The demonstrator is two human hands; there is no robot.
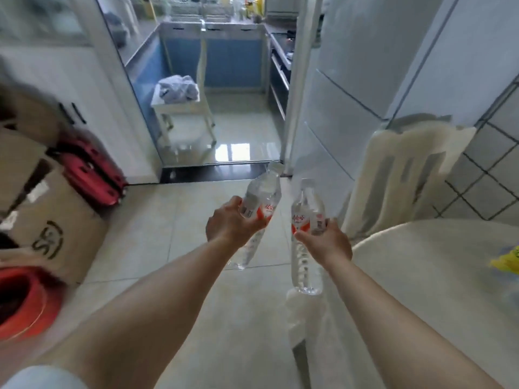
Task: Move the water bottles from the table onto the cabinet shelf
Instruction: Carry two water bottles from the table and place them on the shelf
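Note:
I hold two clear water bottles with red and white labels out in front of me above the tiled floor. My left hand (229,224) grips the left bottle (262,192) around its label, and the bottle leans to the right with its cap up. My right hand (325,242) grips the right bottle (307,206) around its middle, nearly upright. The round white table (438,276) lies at the lower right. A white cabinet (92,88) with dark handles stands at the left; no shelf of it shows.
Cardboard boxes (53,220), a red suitcase (90,172) and a red basin (25,301) crowd the left side. A white plastic chair (404,169) stands beside the table. Ahead, a glass doorway opens onto a kitchen with a white stool (182,105) carrying cloth.

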